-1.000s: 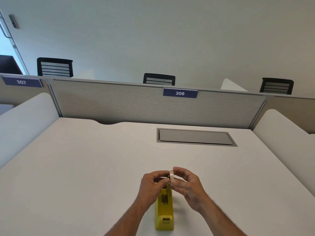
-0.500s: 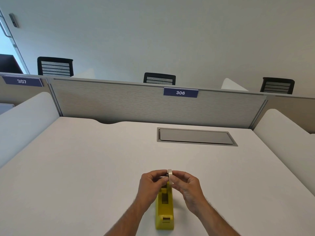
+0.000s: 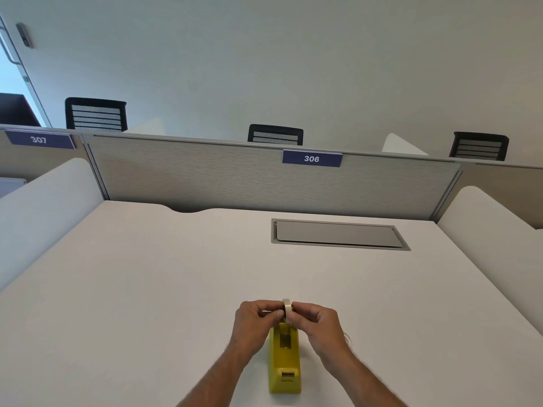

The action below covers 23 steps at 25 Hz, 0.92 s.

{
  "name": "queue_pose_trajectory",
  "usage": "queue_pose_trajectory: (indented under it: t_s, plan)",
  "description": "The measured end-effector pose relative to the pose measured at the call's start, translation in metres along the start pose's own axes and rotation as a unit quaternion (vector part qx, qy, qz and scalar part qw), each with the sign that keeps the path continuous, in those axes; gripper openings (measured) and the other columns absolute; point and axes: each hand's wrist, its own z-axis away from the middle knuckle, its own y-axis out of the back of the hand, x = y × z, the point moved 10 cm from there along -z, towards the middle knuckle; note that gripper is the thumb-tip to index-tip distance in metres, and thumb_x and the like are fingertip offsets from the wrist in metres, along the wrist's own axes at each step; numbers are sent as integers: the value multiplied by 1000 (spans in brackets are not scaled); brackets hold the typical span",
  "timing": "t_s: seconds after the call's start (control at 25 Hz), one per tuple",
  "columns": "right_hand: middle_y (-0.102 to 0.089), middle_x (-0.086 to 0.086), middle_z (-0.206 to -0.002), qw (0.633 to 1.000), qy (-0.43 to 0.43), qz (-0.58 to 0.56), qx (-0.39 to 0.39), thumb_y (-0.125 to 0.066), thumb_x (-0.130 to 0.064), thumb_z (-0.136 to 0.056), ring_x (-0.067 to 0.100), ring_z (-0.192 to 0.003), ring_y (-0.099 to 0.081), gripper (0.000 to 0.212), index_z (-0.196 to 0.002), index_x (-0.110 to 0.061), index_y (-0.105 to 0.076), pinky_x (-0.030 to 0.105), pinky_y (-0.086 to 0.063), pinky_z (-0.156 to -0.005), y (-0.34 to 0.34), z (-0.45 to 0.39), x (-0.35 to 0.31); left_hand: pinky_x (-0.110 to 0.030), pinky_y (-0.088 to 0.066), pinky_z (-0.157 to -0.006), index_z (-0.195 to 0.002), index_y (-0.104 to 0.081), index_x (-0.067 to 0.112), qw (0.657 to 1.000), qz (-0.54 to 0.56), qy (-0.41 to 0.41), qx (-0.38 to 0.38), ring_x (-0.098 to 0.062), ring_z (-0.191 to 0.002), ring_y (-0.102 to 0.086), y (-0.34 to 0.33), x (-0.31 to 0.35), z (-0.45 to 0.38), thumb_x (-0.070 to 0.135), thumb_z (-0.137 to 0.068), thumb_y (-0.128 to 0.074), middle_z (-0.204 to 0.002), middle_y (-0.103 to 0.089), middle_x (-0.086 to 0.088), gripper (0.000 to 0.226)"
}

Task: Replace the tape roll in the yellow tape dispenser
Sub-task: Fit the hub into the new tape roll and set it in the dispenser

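The yellow tape dispenser lies lengthwise on the white desk near the front edge, its cutter end toward me. A pale tape roll stands on edge just above the dispenser's far end. My left hand pinches the roll from its left side, and my right hand pinches it from the right. The fingers hide the roll's core. The dispenser's open slot shows below the roll.
A grey cable hatch is set flush into the desk at the back right. A grey partition with a "306" label closes the far edge. White side panels flank the desk. A small pale object lies just right of my right wrist.
Both hands have lowered the tape roll slightly toward the dispenser's far end. My right fingers have closed in tighter against the roll. The dispenser has not moved.
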Motion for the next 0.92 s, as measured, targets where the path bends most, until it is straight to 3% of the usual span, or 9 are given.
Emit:
queue_pose_trajectory:
  t_s: [0.16, 0.32, 0.44, 0.56, 0.64, 0.76, 0.84, 0.92]
  plan:
    - [-80, -9, -95, 998, 19, 58, 13, -84, -17, -78, 8, -90, -75, 21, -96, -28, -81, 30, -59, -85, -3, 0, -2, -33, -63, -88, -101, -82, 24, 1000, -1, 2, 10, -13, -89, -77, 3, -2, -1, 5, -87, -74, -94, -81, 8, 24]
    - [-79, -15, -90, 994, 36, 99, 25, -85, -22, -76, 6, -88, -73, 22, -92, -36, -80, 27, -58, -82, -2, 2, -4, -26, -61, -85, -95, -82, 24, 999, -32, -7, 25, -12, -88, -76, 6, -3, -1, 3, -85, -75, -90, -81, 8, 24]
    - [-75, -26, -86, 983, 74, 168, 26, -86, -28, -74, -3, -80, -67, 30, -83, -54, -75, 13, -53, -68, -5, 7, -14, -23, -61, -83, -89, -81, 26, 999, -46, -13, 23, -10, -86, -75, 7, -2, -1, 1, -85, -74, -87, -80, 7, 26]
    - [-73, -29, -80, 967, 98, 235, 26, -84, -32, -76, 3, -77, -63, 41, -74, -68, -65, 11, -48, -60, -8, 8, -20, -19, -59, -82, -90, -80, 24, 997, -70, -25, 23, -10, -86, -75, 7, 1, -1, 2, -85, -74, -88, -80, 6, 23]
    - [-72, -27, -78, 959, 100, 265, 24, -82, -33, -77, 11, -75, -63, 40, -73, -68, -63, 13, -47, -62, -9, 6, -21, -13, -55, -76, -92, -80, 23, 994, -96, -38, 22, -10, -85, -74, 6, 3, -1, 5, -86, -74, -88, -79, 7, 20]
    - [-71, -23, -85, 953, 92, 288, 14, -81, -34, -78, 9, -77, -63, 23, -92, -52, -73, 22, -52, -67, -11, 6, -22, -9, -51, -72, -94, -79, 24, 991, -120, -48, 22, -9, -85, -72, 5, 7, 0, 9, -87, -74, -88, -77, 10, 17]
    - [-70, -22, -87, 950, 91, 299, 11, -81, -35, -79, 6, -78, -62, 22, -100, -39, -77, 18, -48, -66, -12, 5, -21, -10, -52, -73, -93, -79, 25, 992, -118, -48, 19, -8, -84, -72, 5, 8, 1, 9, -87, -74, -87, -76, 11, 18]
    - [-70, -22, -85, 947, 93, 308, 8, -81, -34, -78, 6, -77, -62, 22, -99, -38, -77, 15, -45, -65, -11, 4, -23, -11, -55, -75, -91, -78, 26, 994, -104, -42, 13, -9, -84, -74, 4, 8, 1, 7, -86, -75, -86, -77, 10, 20]
